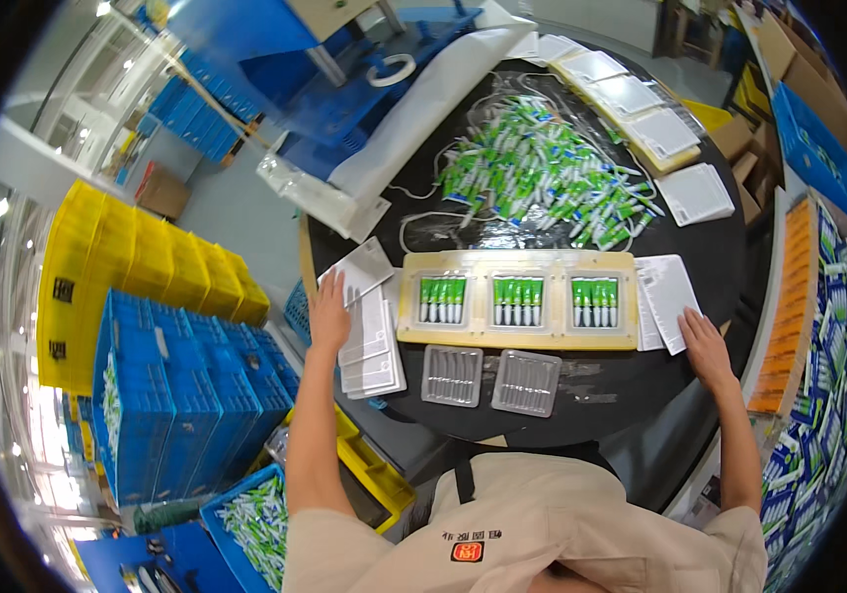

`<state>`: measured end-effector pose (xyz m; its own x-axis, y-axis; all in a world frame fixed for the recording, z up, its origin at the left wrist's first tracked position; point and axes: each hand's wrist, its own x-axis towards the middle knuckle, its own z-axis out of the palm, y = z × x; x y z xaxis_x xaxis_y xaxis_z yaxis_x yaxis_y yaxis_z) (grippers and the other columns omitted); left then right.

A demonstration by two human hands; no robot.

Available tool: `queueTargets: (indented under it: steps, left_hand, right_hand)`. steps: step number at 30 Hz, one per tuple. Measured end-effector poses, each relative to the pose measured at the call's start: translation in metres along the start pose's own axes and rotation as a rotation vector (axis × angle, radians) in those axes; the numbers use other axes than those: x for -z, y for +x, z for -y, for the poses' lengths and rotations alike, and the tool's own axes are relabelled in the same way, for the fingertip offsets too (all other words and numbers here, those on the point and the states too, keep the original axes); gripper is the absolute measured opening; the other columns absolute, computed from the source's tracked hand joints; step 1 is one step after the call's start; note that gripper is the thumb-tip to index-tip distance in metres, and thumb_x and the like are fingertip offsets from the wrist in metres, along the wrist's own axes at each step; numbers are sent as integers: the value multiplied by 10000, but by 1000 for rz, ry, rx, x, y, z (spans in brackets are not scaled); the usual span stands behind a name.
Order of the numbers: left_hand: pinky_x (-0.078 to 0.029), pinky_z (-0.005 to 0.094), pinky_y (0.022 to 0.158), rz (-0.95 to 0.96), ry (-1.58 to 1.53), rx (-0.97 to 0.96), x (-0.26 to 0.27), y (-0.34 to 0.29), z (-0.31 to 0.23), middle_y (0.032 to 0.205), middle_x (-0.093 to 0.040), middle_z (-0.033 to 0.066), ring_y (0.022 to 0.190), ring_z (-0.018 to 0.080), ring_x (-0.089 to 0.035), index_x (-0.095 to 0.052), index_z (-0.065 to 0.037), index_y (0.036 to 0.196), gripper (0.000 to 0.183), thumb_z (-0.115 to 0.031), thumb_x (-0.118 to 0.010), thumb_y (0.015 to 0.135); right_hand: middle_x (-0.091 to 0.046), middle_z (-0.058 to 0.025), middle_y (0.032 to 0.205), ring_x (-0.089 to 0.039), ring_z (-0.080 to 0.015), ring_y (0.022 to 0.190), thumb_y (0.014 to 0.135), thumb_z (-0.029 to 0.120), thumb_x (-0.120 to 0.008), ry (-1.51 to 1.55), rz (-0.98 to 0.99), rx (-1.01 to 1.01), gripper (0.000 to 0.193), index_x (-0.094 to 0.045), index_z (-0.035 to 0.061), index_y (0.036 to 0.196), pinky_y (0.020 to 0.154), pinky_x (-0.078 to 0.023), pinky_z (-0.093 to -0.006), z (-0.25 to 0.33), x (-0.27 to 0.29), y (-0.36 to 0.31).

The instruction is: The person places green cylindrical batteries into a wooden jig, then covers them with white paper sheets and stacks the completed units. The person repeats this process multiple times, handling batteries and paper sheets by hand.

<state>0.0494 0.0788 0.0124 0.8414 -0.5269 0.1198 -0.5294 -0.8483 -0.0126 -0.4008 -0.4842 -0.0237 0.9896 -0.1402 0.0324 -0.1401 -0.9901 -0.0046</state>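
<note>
A pale yellow holder (517,340) lies across the black round table in front of me. Three clear blister trays sit in its openings, each filled with a row of green-and-white small tubes (517,299). My left hand (329,314) lies with fingers stretched out at the left edge of a white card stack (368,348). At the holder's other end, my right hand (706,346) has its fingers extended on the edge of a white card (669,296). Two unfilled clear blister trays, one on the left (451,376) and one on the right (526,382), lie in front of the holder.
Beyond the holder is a heap of green-and-white tubes (542,173). Another yellow holder with white cards (631,96) curves along the far right rim. A blue machine (334,99) stands far left. Blue crates (181,395) and yellow crates (137,262) are stacked left; packed goods (823,395) fill the right.
</note>
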Motion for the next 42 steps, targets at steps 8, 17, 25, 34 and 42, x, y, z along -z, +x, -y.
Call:
queueTargets:
  steps: [8,17,25,34,42]
  left_hand:
    - [-413,424,1148,430,-14,-297,-26,36,58,1639,-316,92,1449,348,-386,-312,-181,1574,929,130,-621,755]
    - [-468,449,1052,405,206,-503,-10,45,96,1555,-448,74,1278,324,-533,-424,-157,1508,881,62,-713,705]
    - [-361,522,1165,-151,16,-615,28,20,63,1426,-556,180,1335,359,-519,-533,10,1361,488,5,-556,874]
    - [-431,506,1125,-262,-60,-796,16,-60,-134,1353,-613,222,1291,350,-585,-580,60,1300,426,-62,-573,892]
    - [-380,517,1151,-146,-114,-678,-30,-73,-125,1475,-525,191,1394,363,-480,-535,-8,1403,490,-110,-578,926]
  right_hand:
    - [-671,-196,1260,-651,-375,1160,819,-80,-568,206,-642,-160,459,-646,-7,1266,1000,-516,-459,123,85,41]
    - [-667,-189,1288,-638,-297,1165,864,120,-600,-9,-328,82,413,-660,-16,1249,955,-508,-405,277,31,130]
    - [-592,-199,1386,-593,-313,1226,878,123,-575,-140,-234,76,456,-598,-24,1309,997,-479,-452,293,11,132]
    - [-376,-208,1584,-380,-340,1471,817,-8,-618,-149,145,-413,699,-434,49,1489,1209,-271,-555,134,30,62]
    - [-473,-221,1516,-456,-324,1424,946,95,-497,-213,69,-124,497,-477,-59,1418,1188,-360,-420,82,-13,14]
